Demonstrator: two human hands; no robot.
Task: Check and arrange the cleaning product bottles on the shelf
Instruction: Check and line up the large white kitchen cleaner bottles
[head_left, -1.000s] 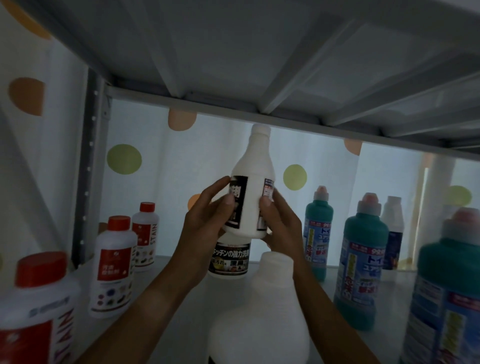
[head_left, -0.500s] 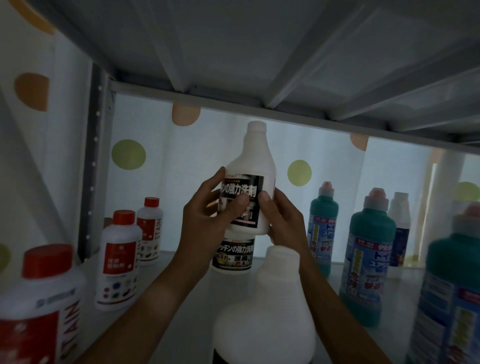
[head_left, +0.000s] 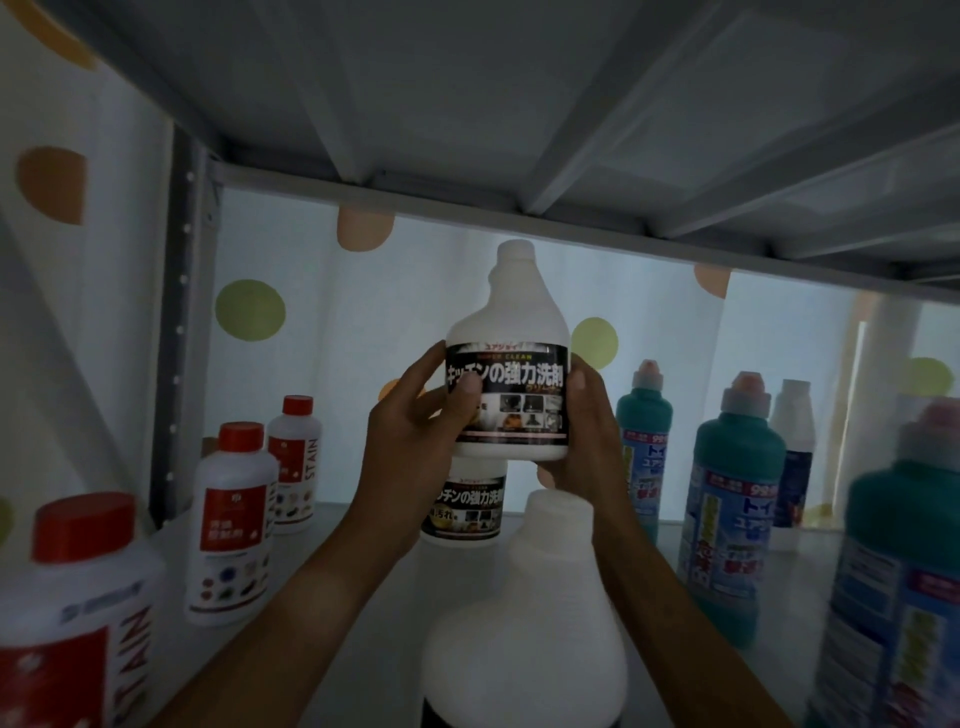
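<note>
Above the shelf (head_left: 332, 613), the white bottle (head_left: 511, 374) was held upright, label facing the camera, left hand (head_left: 410, 441) and right hand (head_left: 587, 436) fingers curled round its sides. Recommended: read label, lower squarely behind the front bottle (head_left: 524, 623).

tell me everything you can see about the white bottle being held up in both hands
The held white bottle looks like opaque plastic, with rounded shoulders, a narrow neck and a white cap. A black label with white Japanese lettering and small photos faces the camera. It is upright, lifted off the shelf, in front of a matching bottle. The left hand and right hand grip its sides.
</note>
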